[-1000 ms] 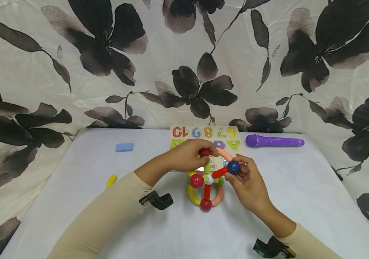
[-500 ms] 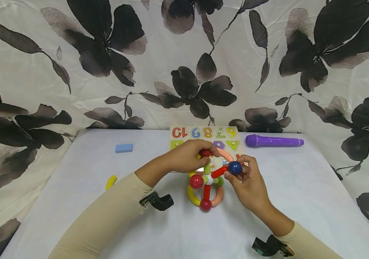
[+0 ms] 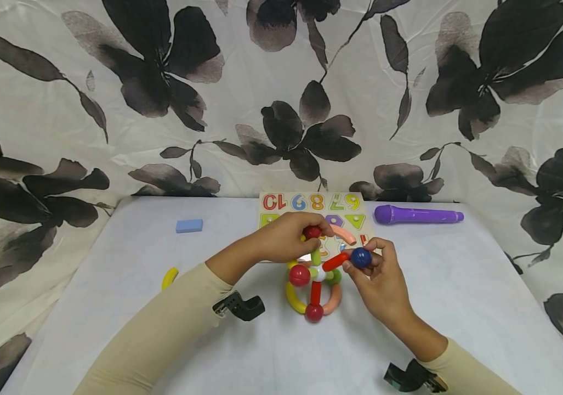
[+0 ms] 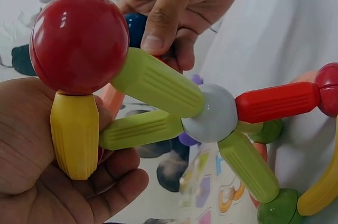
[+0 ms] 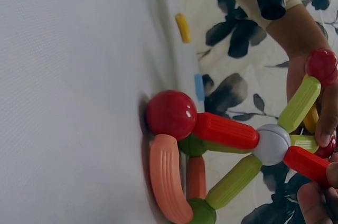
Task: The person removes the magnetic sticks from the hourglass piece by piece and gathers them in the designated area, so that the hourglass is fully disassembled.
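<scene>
A toy of magnetic sticks and balls stands mid-table, its white ball (image 4: pixel 209 113) joining red and lime sticks. My left hand (image 3: pixel 288 237) grips it at the far red ball (image 3: pixel 313 232), from which a salmon curved stick (image 3: pixel 343 235) reaches right with its end free. Between thumb and fingers, my right hand (image 3: pixel 382 280) pinches a blue ball (image 3: pixel 360 257) at the outer end of a red stick (image 3: pixel 335 262). Nearest the camera are a lower red ball (image 3: pixel 314 313) and a yellow curved stick (image 3: pixel 295 297). Another red ball (image 4: pixel 79 43) fills the left wrist view's upper left.
Behind the toy lies a number and shape board (image 3: pixel 311 202). A purple toy microphone (image 3: pixel 419 214) is at the back right. On the left are a blue block (image 3: pixel 189 226) and a loose yellow curved piece (image 3: pixel 170 277), partly behind the left sleeve.
My right hand has shifted slightly right with the blue ball. A gap has opened between that ball and the salmon curved stick's end. The left hand has stayed in place.
</scene>
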A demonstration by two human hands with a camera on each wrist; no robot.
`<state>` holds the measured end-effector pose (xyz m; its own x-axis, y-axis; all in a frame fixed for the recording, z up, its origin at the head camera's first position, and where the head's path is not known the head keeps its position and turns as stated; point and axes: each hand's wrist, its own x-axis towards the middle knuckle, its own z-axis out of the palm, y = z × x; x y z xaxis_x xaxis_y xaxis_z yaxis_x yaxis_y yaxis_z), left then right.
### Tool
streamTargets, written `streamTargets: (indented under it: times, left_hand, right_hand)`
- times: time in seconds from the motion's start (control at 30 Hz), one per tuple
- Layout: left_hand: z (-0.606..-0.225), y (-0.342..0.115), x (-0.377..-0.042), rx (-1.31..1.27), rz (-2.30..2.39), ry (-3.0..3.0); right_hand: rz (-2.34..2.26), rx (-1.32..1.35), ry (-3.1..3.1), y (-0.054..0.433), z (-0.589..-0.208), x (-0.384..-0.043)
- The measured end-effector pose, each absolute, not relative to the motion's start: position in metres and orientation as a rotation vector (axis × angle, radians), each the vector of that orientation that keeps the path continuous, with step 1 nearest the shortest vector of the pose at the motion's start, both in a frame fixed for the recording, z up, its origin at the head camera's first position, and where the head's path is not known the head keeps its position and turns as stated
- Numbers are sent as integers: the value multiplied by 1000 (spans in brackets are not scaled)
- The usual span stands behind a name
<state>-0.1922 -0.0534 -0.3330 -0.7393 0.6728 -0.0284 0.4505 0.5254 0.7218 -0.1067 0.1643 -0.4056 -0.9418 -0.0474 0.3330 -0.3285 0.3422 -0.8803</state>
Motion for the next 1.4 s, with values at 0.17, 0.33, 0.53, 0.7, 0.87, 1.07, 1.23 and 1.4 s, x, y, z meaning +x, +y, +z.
streamTargets:
  times: [0.17, 0.33, 0.53, 0.7, 0.87, 1.07, 1.23, 1.4]
  left_hand:
    - [-333, -54, -191, 940, 1039, 2476]
    - [-334, -54, -191, 925, 1018, 2503]
    - [-333, -53, -191, 882, 998, 2506]
    - [-332, -53, -190, 878, 988, 2508]
    - [-332, -53, -190, 869, 989, 2519]
    - [-334, -54, -190, 859, 996, 2533]
    - [-333, -54, -189, 854, 1007, 2532]
    - [-333, -54, -189, 850, 1024, 2525]
  right_hand:
    - [1660, 358, -2344, 167, -406, -105]
    - [1622, 372, -2315, 176, -406, -105]
    - [1569, 210, -2420, 192, -402, -109]
    - [1634, 123, -2469, 208, -399, -117]
    - [1564, 130, -2509, 227, -400, -127]
    - [1300, 55, -2632, 249, -403, -142]
    - [1132, 32, -2722, 263, -410, -155]
    - [1047, 80, -2726, 272, -419, -168]
